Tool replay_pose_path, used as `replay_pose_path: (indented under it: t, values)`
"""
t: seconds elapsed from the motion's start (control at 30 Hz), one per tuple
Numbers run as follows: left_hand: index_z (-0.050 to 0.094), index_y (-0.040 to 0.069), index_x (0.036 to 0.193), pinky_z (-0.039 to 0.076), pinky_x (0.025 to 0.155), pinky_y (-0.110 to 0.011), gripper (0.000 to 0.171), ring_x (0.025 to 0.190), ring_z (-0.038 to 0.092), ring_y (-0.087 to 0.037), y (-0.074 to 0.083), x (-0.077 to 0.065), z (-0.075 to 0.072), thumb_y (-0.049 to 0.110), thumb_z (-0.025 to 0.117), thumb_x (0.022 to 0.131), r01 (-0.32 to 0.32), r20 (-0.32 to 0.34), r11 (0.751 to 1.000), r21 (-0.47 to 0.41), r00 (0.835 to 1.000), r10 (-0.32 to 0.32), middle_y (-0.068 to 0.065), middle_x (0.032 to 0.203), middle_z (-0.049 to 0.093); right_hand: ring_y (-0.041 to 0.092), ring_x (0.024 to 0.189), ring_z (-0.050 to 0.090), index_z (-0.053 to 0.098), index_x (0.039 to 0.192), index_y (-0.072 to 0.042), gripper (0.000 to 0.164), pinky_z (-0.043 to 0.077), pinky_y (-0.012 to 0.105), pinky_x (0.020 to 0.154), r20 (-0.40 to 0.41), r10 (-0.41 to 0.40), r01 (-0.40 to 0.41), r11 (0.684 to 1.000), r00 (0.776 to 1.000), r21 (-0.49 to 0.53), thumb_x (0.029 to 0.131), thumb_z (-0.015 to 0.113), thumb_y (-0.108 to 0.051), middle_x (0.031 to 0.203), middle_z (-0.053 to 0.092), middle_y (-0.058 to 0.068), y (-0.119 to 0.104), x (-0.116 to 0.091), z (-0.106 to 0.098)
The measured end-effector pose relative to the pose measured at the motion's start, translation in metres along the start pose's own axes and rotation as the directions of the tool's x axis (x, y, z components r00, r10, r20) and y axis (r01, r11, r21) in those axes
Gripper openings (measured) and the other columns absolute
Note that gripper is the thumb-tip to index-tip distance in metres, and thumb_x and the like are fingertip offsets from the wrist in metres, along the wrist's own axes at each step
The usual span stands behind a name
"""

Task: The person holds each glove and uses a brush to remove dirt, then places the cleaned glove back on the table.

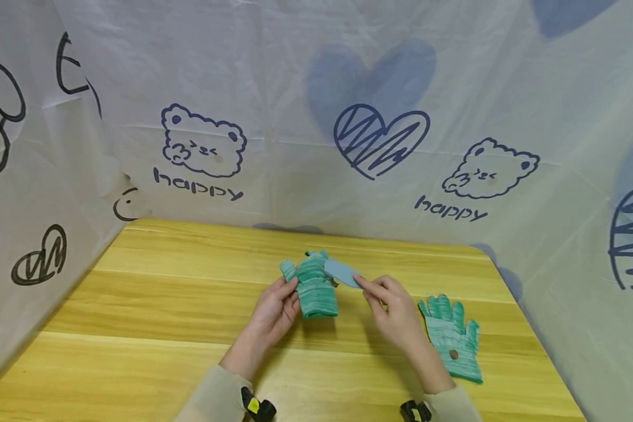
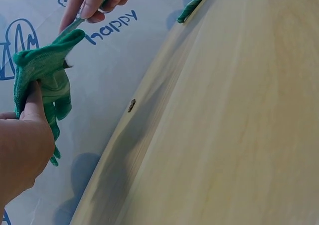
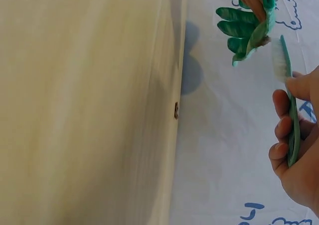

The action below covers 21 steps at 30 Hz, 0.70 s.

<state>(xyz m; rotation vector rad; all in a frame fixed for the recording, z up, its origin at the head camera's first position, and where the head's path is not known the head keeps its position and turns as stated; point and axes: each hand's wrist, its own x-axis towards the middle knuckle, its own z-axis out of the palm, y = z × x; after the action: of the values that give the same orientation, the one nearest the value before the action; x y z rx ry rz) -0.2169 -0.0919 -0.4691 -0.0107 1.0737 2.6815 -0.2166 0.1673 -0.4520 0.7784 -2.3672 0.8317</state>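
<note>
Evidently holding the glove (image 1: 316,290) over the worktop (image 1: 137,305), pinched by its side in the left grip (image 1: 276,309), probably to present its dark patch (image 2: 68,64) to the brush (image 1: 344,274). Clasping that by its handle (image 3: 294,130) in the right grip (image 1: 395,310). Has another glove (image 1: 451,334) flat farther right. Shows pale bristles (image 3: 280,60) in the right wrist view; from the head, only their backing (image 1: 337,269).

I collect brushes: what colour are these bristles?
The bristles are whitish, clearest in the right wrist view.
</note>
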Motion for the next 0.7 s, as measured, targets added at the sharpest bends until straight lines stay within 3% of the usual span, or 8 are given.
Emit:
replay_pose_path:
  t: [0.23,0.57,0.7]
  values:
    - [0.037,0.001,0.150,0.058,0.090,-0.022,0.037,0.106,0.068,-0.010,0.001,0.000,-0.001,0.008,0.030,0.115,0.011,-0.022,1.000,0.004,1.000,-0.011,-0.006,0.121,0.066,0.006,0.071,0.043,0.073,0.133,-0.014,0.041,0.041,0.023,0.058,-0.061,0.011,-0.011,1.000,0.998,0.009,0.095,0.073,0.001,0.093,0.063,0.000,-0.001,0.001,-0.005]
    - [0.035,0.000,0.153,0.057,0.095,-0.025,0.040,0.113,0.068,-0.010,0.001,-0.001,-0.001,0.007,0.031,0.115,0.001,-0.027,1.000,0.011,1.000,0.000,-0.006,0.127,0.065,0.006,0.073,0.042,0.072,0.134,-0.013,0.043,0.038,0.021,0.058,0.057,-0.097,0.091,0.991,0.994,0.101,0.095,0.072,0.003,0.093,0.062,-0.004,-0.013,0.002,0.003]
    - [0.035,0.000,0.154,0.057,0.095,-0.024,0.040,0.113,0.068,-0.010,0.001,-0.001,-0.001,0.007,0.031,0.115,0.003,-0.027,1.000,0.007,1.000,-0.002,-0.005,0.126,0.066,0.005,0.074,0.044,0.072,0.133,-0.012,0.042,0.040,0.021,0.058,0.085,-0.104,0.091,0.986,0.991,0.140,0.094,0.071,0.005,0.092,0.063,-0.006,-0.013,0.001,0.005]
